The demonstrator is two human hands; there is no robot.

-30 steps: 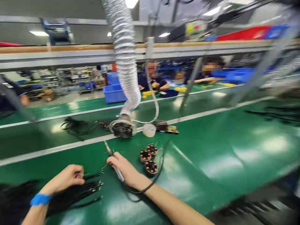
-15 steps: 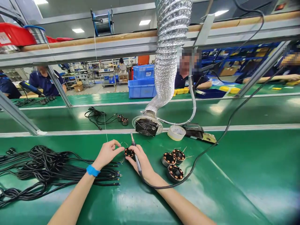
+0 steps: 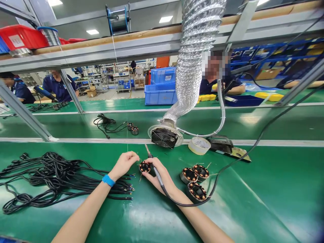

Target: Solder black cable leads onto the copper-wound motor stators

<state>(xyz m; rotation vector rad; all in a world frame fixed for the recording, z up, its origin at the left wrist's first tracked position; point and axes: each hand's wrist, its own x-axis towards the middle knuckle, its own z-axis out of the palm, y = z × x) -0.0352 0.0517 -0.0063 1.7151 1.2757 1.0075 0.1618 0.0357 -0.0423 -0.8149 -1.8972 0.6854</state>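
Note:
My right hand (image 3: 160,173) grips a soldering iron (image 3: 151,160), its tip pointing up and away, and its fingertips also hold a small round coil stator (image 3: 144,166). My left hand (image 3: 124,163), with a blue wristband, is pinched at the stator's left side on something thin, probably a wire or the solder strand. Black cables (image 3: 50,179) with bare ends lie under my left forearm. Three more stators (image 3: 194,179) lie to the right of my right hand.
A fume fan (image 3: 164,136) on a silver duct (image 3: 194,60) sits just beyond my hands, beside a tape roll (image 3: 199,145) and an iron stand (image 3: 227,147). More cable and stators (image 3: 133,128) lie on the far belt. People work at the tables across.
The view swung left and steadied. My left hand rose from the cable ends to the stator. My right hand, still with the iron, now also holds the stator.

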